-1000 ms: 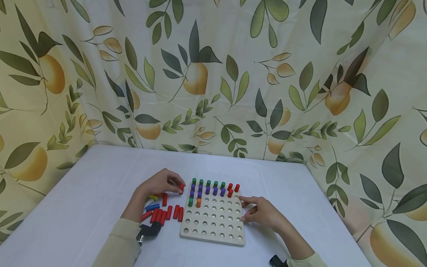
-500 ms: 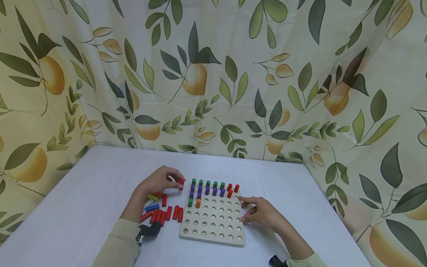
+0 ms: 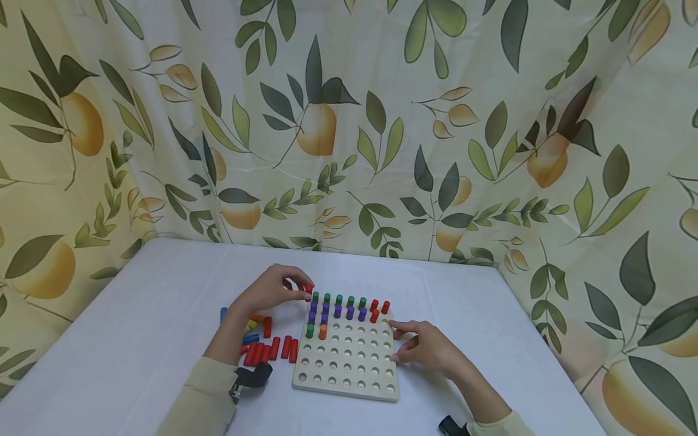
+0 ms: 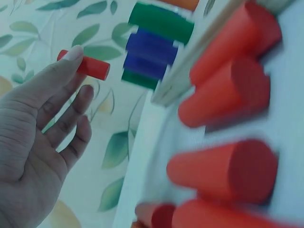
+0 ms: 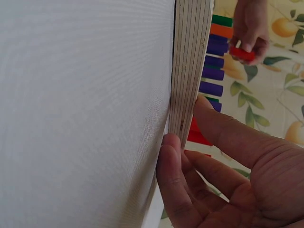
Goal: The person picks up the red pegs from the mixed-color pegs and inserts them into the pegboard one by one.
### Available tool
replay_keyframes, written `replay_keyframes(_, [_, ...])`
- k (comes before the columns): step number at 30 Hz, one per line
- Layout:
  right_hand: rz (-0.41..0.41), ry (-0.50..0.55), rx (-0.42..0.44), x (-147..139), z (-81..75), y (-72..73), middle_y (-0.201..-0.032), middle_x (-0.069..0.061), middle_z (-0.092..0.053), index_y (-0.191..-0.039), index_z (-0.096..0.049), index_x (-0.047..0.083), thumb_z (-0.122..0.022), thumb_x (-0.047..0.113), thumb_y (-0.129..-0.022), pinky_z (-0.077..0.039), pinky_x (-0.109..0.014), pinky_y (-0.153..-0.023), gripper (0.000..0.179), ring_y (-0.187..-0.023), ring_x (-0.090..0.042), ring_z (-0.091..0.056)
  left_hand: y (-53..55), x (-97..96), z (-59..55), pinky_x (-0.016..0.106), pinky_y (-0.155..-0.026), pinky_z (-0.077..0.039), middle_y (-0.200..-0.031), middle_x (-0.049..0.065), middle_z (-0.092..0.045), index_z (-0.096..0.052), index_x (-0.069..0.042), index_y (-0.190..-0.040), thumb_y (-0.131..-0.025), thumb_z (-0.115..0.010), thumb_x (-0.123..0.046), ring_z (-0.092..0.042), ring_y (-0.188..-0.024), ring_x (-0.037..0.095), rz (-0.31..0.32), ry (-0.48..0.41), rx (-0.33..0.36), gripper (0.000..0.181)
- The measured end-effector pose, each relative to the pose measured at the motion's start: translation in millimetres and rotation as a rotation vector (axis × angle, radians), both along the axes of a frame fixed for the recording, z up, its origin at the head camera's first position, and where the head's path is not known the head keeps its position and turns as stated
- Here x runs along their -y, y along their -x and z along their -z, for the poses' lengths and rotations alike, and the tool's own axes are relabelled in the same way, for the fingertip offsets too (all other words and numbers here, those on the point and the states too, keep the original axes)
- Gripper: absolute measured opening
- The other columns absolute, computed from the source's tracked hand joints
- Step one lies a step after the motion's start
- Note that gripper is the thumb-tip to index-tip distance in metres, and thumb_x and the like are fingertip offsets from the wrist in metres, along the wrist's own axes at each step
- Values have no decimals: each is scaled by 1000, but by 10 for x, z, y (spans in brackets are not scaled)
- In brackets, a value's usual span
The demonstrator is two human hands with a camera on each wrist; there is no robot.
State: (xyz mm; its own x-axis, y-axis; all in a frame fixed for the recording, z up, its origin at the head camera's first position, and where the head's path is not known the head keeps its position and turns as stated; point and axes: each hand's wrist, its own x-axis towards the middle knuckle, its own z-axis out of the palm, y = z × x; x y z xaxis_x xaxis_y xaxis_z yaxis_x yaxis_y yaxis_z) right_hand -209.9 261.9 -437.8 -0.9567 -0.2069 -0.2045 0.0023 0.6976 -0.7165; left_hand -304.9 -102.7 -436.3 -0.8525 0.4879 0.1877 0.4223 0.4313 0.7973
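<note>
A red peg is pinched between the thumb and fingers of my left hand, just off the far left corner of the pale wooden pegboard. In the left wrist view this red peg lies sideways under the thumb tip, the other fingers loosely bent. My right hand holds the board's right edge, thumb and fingertips against its side; the right wrist view shows the layered edge close up. Green pegs, purple pegs, red pegs and one orange peg stand in the far rows.
Left of the board lie several loose red pegs. A blue peg and a yellow peg lie partly behind my left wrist. A white cloth covers the table; a leaf-and-fruit patterned curtain hangs behind it.
My left hand has moved away and to the right with the red peg, from beside the board to its far left corner. The right hand keeps its place at the edge.
</note>
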Motion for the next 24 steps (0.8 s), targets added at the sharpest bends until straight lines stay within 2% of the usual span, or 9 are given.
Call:
replay_keyframes(9, [-24,4,-8,6,10,0,-110,-2,-67,-141,-64,6,-91,6,-77,-46,-28,-61,70,-72,-18,-60,-9,-282,-4,34,-86,-53,-98,-9,-72,-78,-8,-111,-88,-85,-19,-64,-93,14,105,-25,-28,26])
replay_keyframes(17, [-13,1,-12,3,-3,-5,-110,-2,-67,-141,-64,6,-91,4,-77,-45,-28,-60,69,-72,-18,-60,6,-503,-18,37,-83,-52,-97,-10,-73,-79,-11,-108,-88,-85,-18,-64,-91,14,142,-55,-29,22])
replay_keyframes(24, [-19,-8,-15,-1,-16,-6,-110,-2,-67,-142,-63,6,-91,6,-77,-45,-28,-60,70,-71,-18,-59,-19,-785,-90,34,-81,-53,-96,-11,-72,-78,-11,-108,-90,-84,-18,-65,-88,14,161,-51,-40,20])
